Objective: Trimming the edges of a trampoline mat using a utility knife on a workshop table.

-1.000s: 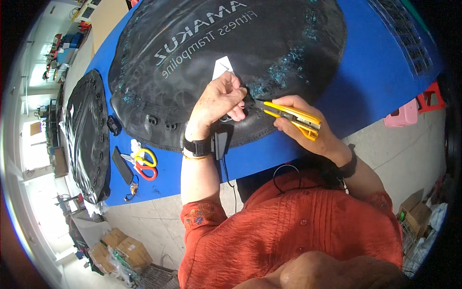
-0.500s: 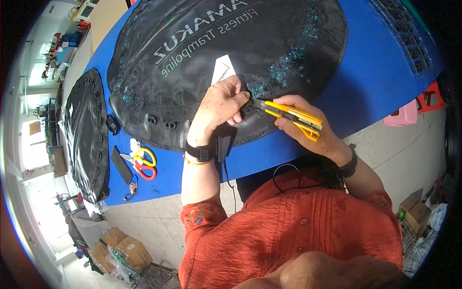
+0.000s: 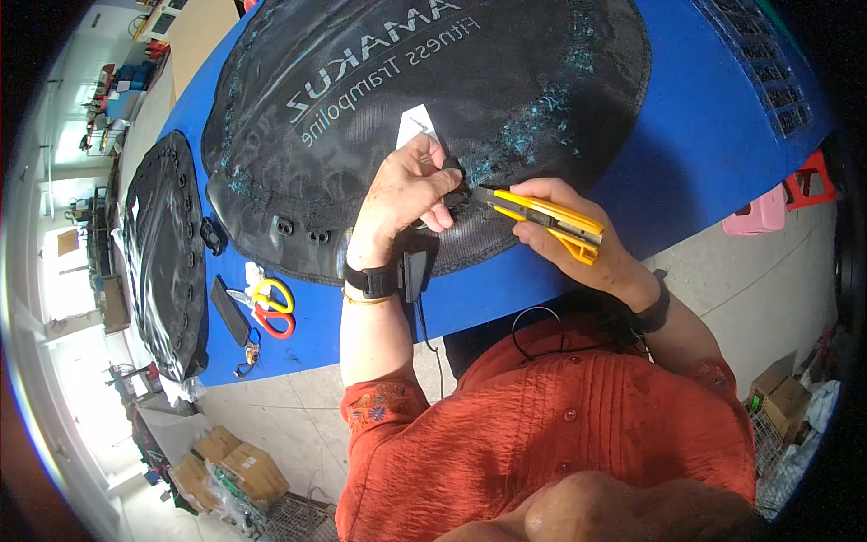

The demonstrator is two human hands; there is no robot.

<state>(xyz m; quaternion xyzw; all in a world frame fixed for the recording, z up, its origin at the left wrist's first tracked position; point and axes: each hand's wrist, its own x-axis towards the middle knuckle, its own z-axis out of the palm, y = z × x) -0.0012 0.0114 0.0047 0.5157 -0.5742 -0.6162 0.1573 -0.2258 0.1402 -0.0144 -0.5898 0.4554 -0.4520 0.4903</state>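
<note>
A round black trampoline mat (image 3: 379, 117) with pale printing lies on the blue table. My left hand (image 3: 411, 188) pinches a small black piece, apparently a webbing tab, at the mat's near part. A white label (image 3: 415, 124) sticks out just beyond those fingers. My right hand (image 3: 564, 237) grips a yellow utility knife (image 3: 546, 221), its tip pointing left, close to the pinched tab. Whether the blade touches it cannot be made out. Teal thread scraps (image 3: 537, 126) are scattered over the mat beside the knife.
To the left on the blue table (image 3: 316, 336) lie scissors (image 3: 274, 307) with red and yellow handles and a dark flat strip (image 3: 230, 310). A second folded black mat (image 3: 167, 253) lies at the left edge. Pink (image 3: 759, 212) and red (image 3: 808, 185) stools stand at right.
My left hand has shifted slightly, and its fingers have turned a little, showing more of the black tab. The knife has barely moved, staying near it.
</note>
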